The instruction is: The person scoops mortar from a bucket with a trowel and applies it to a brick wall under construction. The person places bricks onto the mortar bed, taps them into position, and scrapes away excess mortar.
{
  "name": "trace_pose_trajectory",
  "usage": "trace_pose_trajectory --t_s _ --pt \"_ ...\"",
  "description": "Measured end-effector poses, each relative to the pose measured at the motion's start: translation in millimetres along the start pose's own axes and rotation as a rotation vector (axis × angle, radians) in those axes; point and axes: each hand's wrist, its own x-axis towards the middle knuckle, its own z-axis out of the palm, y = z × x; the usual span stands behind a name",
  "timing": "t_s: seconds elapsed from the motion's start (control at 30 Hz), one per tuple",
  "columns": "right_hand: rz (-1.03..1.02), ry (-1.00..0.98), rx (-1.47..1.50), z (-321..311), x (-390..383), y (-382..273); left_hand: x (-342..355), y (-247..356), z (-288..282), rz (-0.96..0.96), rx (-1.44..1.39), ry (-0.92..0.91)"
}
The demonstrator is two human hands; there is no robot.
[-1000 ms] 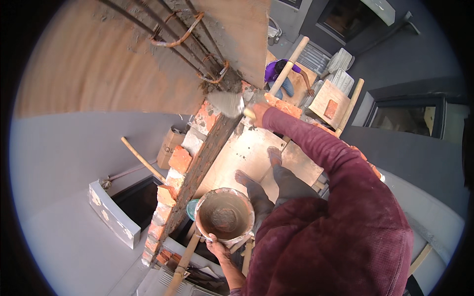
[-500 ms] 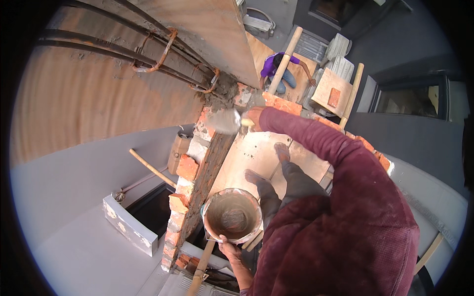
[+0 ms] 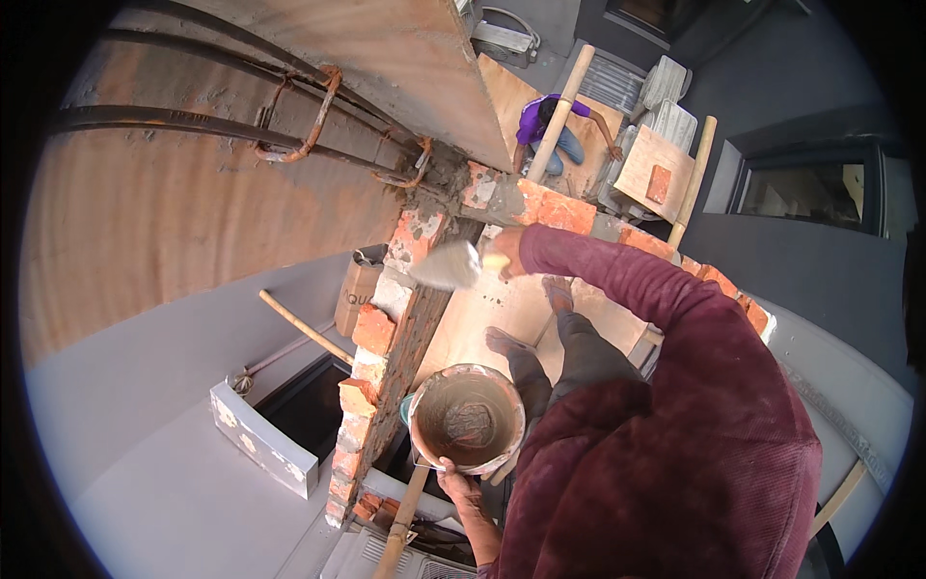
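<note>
Grey mortar [image 3: 471, 423] lies in a round bucket [image 3: 467, 369], low inside and smeared up the inner wall, with a rougher lump at its middle. The left hand [image 3: 461, 484] grasps the bucket's near rim, its fingers curled over the edge. A turquoise object [image 3: 406, 409] peeks out behind the bucket's left side, mostly hidden, so its kind cannot be told.

Clenched around the pale handle of a bricklaying trowel [image 3: 449, 266], the fingers of the right hand [image 3: 510, 253] keep the tool near the corner of the brick wall [image 3: 417, 234]. Its blade points left and is slightly blurred; whether it touches the wall or carries mortar, I cannot tell.

Dark printed lettering shows on the side of a brown bag [image 3: 357, 297] beyond the wall; what the bag contains is out of sight. Broken brick pieces [image 3: 373, 329] sit along the wall's top.

Rusty stirrups [image 3: 321, 121] tie steel bars [image 3: 116, 118] beside plywood formwork [image 3: 183, 222]. On the far side, a co-worker in a purple top [image 3: 532, 121] crouches behind a bamboo pole [image 3: 563, 111], and a single orange brick [image 3: 659, 183] rests on a plywood board [image 3: 634, 172].
</note>
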Motion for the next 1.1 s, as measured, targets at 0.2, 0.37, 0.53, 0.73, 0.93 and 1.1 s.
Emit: trace_pose_trajectory --t_s 0.2,0.37,0.53,0.73,0.93,1.1 --pt "0.2 0.088 0.174 -26.9 -2.4 7.2 4.5 6.3 20.2 -0.062 0.039 0.014" --pt "0.253 -0.011 -0.093 -30.9 -66.3 -10.1 9.8 8.5 28.6 -0.02 0.067 -0.052" --pt "0.519 -0.137 -0.21 -104.1 -209.2 -27.8 14.8 1.7 12.5 -0.088 0.03 -0.07" --pt "0.318 0.497 -0.195 -142.5 -144.7 62.5 13.6 27.2 54.0 -0.143 0.187 -0.077" --pt "0.554 0.331 0.215 -168.5 33.6 114.7 29.3 34.9 37.3 -0.009 0.266 -0.159" --pt "0.683 0.457 0.13 -159.3 99.5 153.0 14.6 42.3 48.0 -0.016 0.184 -0.125"
